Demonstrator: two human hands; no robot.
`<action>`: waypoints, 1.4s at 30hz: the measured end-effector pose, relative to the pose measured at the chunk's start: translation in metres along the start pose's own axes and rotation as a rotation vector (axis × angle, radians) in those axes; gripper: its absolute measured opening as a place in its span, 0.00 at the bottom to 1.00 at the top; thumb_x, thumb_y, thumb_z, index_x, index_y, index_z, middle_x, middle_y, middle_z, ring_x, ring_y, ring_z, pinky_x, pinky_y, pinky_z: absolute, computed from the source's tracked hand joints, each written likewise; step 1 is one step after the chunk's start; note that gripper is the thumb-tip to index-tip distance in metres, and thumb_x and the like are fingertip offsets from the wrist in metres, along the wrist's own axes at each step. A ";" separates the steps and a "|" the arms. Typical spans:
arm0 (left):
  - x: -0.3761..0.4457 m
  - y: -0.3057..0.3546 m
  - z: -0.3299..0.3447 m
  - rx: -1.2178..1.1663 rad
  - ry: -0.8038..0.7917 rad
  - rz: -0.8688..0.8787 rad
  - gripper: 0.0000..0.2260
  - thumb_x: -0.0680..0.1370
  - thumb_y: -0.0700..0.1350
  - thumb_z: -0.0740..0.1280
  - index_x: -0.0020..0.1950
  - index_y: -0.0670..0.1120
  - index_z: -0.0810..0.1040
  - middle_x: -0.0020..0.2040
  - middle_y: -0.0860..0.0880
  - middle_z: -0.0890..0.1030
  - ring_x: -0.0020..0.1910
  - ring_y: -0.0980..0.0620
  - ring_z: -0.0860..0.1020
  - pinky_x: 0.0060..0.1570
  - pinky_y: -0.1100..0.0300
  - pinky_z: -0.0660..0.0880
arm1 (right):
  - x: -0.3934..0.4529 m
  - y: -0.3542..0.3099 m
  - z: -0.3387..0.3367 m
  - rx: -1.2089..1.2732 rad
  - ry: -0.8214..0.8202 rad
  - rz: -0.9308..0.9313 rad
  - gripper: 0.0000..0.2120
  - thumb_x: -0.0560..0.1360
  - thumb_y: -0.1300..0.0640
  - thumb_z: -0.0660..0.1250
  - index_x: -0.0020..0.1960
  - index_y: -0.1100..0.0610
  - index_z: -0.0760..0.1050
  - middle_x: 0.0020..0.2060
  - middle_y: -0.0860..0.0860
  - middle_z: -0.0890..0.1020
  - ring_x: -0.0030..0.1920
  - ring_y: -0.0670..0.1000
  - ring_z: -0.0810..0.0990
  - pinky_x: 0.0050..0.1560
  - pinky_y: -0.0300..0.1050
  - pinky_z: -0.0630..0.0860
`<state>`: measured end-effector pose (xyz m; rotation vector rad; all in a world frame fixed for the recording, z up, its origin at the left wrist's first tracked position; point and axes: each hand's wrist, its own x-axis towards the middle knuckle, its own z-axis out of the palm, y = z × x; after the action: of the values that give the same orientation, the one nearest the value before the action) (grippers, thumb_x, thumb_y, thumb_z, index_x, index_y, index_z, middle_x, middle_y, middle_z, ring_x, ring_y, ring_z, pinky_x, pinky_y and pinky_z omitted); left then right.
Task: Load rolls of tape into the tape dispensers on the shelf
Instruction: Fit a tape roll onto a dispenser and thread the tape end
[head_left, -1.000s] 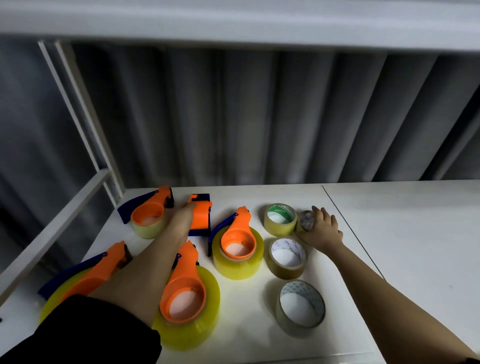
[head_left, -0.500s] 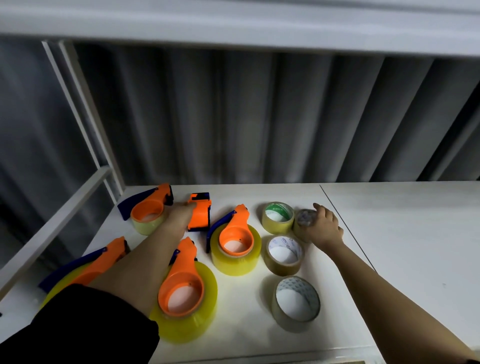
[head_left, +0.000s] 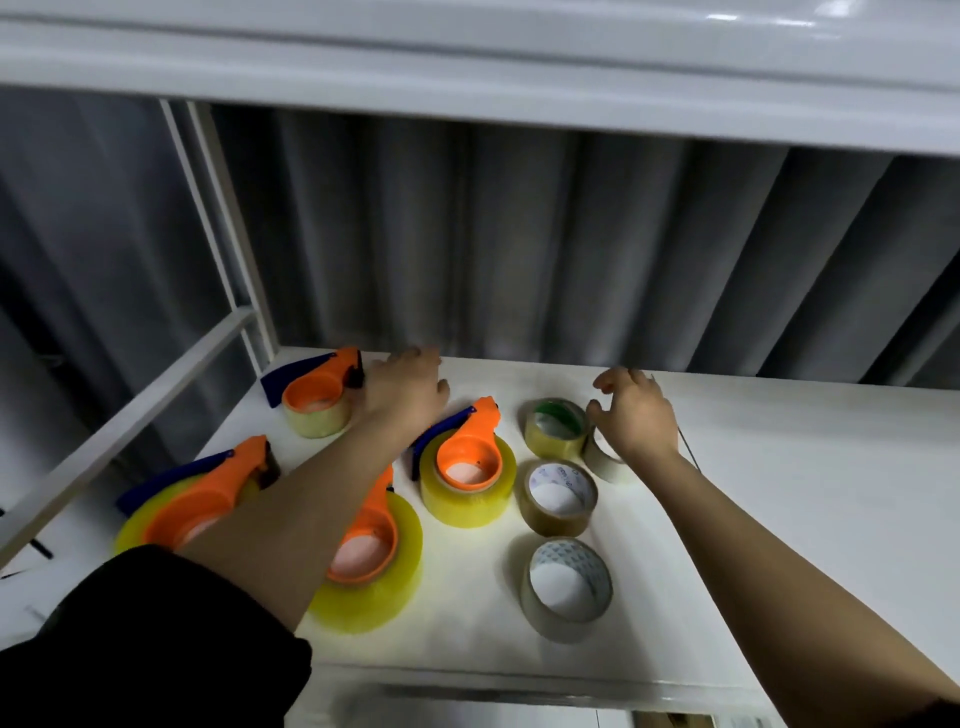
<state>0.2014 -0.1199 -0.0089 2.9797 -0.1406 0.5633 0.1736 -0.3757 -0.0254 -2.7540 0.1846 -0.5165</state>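
Observation:
My left hand (head_left: 410, 387) reaches to the back of the white shelf (head_left: 779, 493) with its fingers curled down over the empty orange tape dispenser, which it hides. My right hand (head_left: 636, 415) curls over a small pale tape roll (head_left: 602, 462), and only the roll's near edge shows under the palm. Three loose rolls lie beside it: a green-cored roll (head_left: 556, 426), a brown roll (head_left: 558, 499) and a clear roll (head_left: 566, 587).
Several orange dispensers with yellow tape sit on the left half: back left (head_left: 317, 395), front left (head_left: 208, 499), under my forearm (head_left: 363, 545) and in the middle (head_left: 467, 457). An upper shelf board (head_left: 467, 67) hangs overhead. A white frame post (head_left: 228, 234) stands left.
My left hand slid forward and now covers the empty dispenser, which showed beyond the fingers before. My right hand stays over the small roll. The camera has tilted up.

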 end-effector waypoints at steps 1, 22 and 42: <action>-0.003 0.008 -0.003 0.037 0.002 0.048 0.15 0.78 0.49 0.61 0.63 0.46 0.70 0.57 0.44 0.78 0.54 0.45 0.78 0.43 0.56 0.68 | -0.001 -0.001 -0.002 -0.006 -0.009 -0.009 0.15 0.76 0.52 0.67 0.60 0.55 0.75 0.59 0.54 0.78 0.59 0.57 0.74 0.55 0.50 0.73; -0.030 0.222 -0.005 0.099 -0.149 0.371 0.18 0.77 0.48 0.60 0.65 0.44 0.67 0.61 0.44 0.75 0.59 0.43 0.74 0.55 0.53 0.66 | -0.045 0.130 -0.078 -0.186 -0.039 0.108 0.16 0.77 0.54 0.64 0.63 0.55 0.73 0.59 0.52 0.76 0.59 0.55 0.74 0.54 0.47 0.71; -0.056 0.481 0.019 0.081 -0.204 0.293 0.17 0.77 0.48 0.60 0.64 0.44 0.67 0.61 0.43 0.74 0.58 0.44 0.74 0.53 0.53 0.65 | -0.023 0.367 -0.163 -0.311 -0.177 0.005 0.17 0.78 0.52 0.62 0.66 0.55 0.70 0.62 0.53 0.74 0.61 0.55 0.72 0.55 0.47 0.69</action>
<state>0.1034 -0.5944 -0.0052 3.1100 -0.5923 0.2939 0.0674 -0.7635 -0.0161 -3.0811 0.2474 -0.2576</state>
